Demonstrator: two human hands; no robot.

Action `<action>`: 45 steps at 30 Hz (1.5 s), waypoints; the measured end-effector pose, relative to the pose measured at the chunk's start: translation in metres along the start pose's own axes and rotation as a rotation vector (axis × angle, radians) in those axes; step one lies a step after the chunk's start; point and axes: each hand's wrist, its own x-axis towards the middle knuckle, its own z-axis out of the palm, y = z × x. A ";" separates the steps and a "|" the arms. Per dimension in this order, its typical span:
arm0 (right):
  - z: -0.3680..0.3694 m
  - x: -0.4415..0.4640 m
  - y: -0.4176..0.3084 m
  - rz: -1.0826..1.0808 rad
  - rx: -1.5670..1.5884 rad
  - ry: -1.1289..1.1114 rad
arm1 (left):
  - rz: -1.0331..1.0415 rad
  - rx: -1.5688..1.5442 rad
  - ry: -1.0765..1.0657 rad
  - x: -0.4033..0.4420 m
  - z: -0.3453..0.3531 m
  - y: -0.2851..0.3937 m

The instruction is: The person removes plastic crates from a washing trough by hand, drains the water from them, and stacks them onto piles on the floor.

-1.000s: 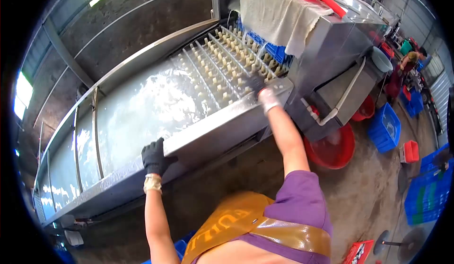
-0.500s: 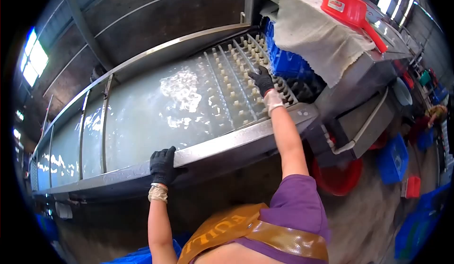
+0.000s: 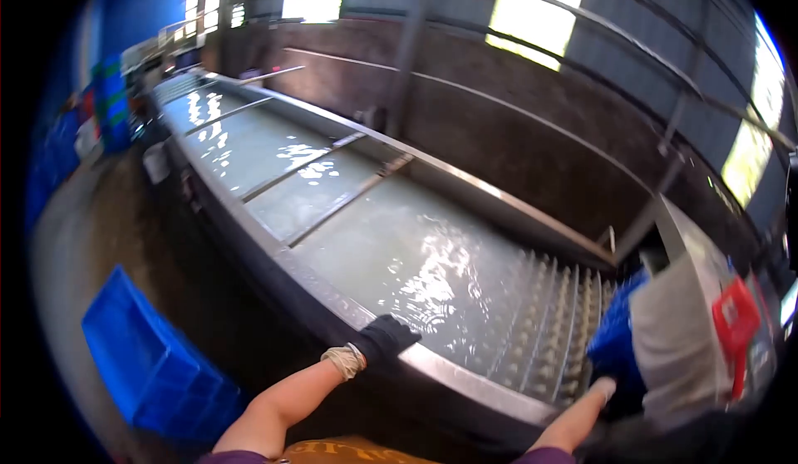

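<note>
Head view shows the left hand (image 3: 386,338), in a black glove, on the near rim of the tank (image 3: 474,391). Its fingers are bent loosely over the metal; whether they clasp it, I cannot tell. The rim lies directly beneath the palm, and the water (image 3: 357,231) is just past the fingers.

The right hand (image 3: 609,383) reaches to the tank's right end, by the lower part of the blue crate (image 3: 619,331). Its fingers are lost in the dark there, so how far open they are, and whether they hold or touch the crate, cannot be told. The crate stands tilted between the knobbed rows (image 3: 544,323) and the hanging cloth (image 3: 682,339). A red scoop (image 3: 736,319) is beyond the cloth. Blue bins (image 3: 154,364) are on the near side of the tank, left of the left hand.
</note>
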 end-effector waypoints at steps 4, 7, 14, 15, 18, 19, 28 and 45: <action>-0.001 0.010 0.008 0.019 -0.117 -0.054 | -0.021 -0.019 0.084 -0.003 0.009 -0.001; 0.000 0.011 0.009 0.034 -0.099 -0.052 | -0.055 -0.016 0.014 -0.003 0.008 0.001; 0.045 0.041 0.038 0.120 1.666 -0.184 | -0.021 -0.039 0.131 -0.009 0.009 0.005; 0.075 0.067 0.046 0.114 2.273 -0.361 | -0.016 -0.031 0.123 -0.007 0.011 0.005; 0.155 0.104 0.043 -0.334 1.916 -0.240 | -0.032 -0.018 0.131 -0.005 0.014 0.005; 0.080 0.033 0.016 -0.150 1.966 -0.460 | -0.031 -0.018 0.113 -0.003 0.010 0.006; -0.097 -0.176 -0.056 -0.089 1.899 -0.290 | -0.309 -1.307 0.286 -0.018 0.000 0.014; -0.185 -0.431 -0.231 -1.367 1.052 0.386 | -0.814 -1.490 0.907 -0.232 -0.073 0.046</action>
